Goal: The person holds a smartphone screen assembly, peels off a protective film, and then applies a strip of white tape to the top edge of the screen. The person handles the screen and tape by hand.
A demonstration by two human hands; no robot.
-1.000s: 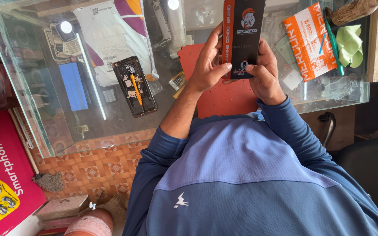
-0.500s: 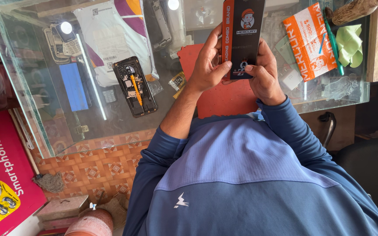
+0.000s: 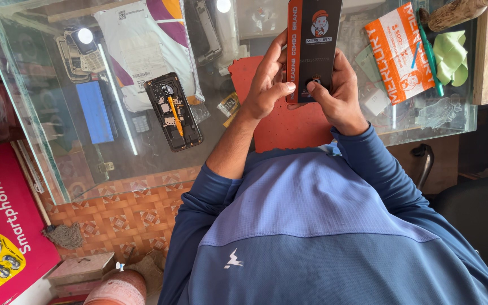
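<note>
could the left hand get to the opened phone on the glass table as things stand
Probably yes, once it lets go. The left hand now grips the black and orange box with the right hand. The opened phone lies uncovered on the glass table, nothing between.

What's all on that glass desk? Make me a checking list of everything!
Surface: glass tabletop, with a red mat on it.
Job's things: black-and-orange box, held upright over the mat.
Clutter: opened phone, white mailer bag, orange packet, green cloth.
Grippers: left hand and right hand both grip the box.
Cables: nothing seen.
Surroundings: patterned floor, red box.
</note>
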